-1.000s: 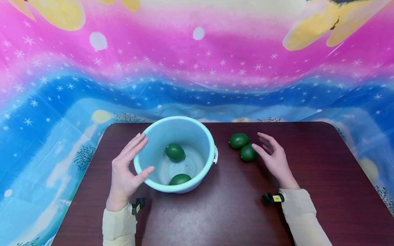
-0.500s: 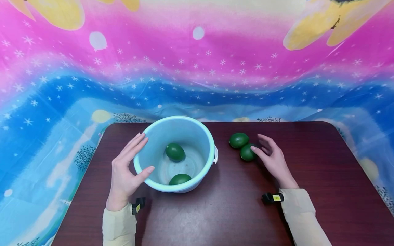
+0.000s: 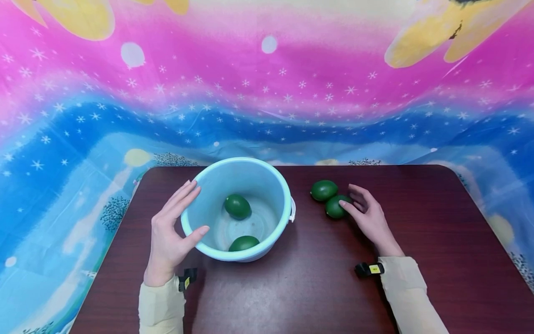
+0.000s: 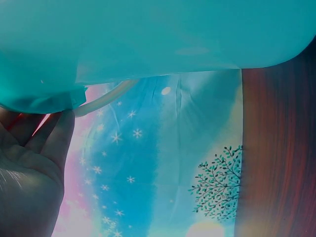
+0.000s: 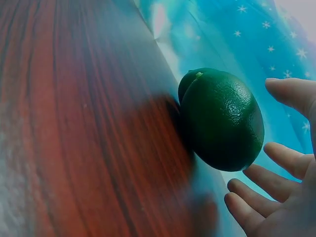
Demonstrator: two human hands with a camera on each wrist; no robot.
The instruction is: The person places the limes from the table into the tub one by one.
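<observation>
In the head view, my left hand lies along the left side of a light blue bucket, fingers fairly straight and thumb apart over the rim. The left wrist view shows its fingers against the bucket's rim. Two dark green limes rest inside the bucket. On the table to its right, a lime sits beside another lime. My right hand is at the nearer one, thumb overlapping it in the head view. In the right wrist view, its fingers are spread beside that lime, holding nothing.
A dark reddish-brown table carries everything, its far edge just behind the bucket and limes. A white handle hangs at the bucket's right side. A patterned cloth in pink and blue hangs behind and at the sides.
My right hand has shifted slightly, its index finger lowering and its thumb moving a little left over the nearer lime. My left hand, the bucket and the limes keep their places.
</observation>
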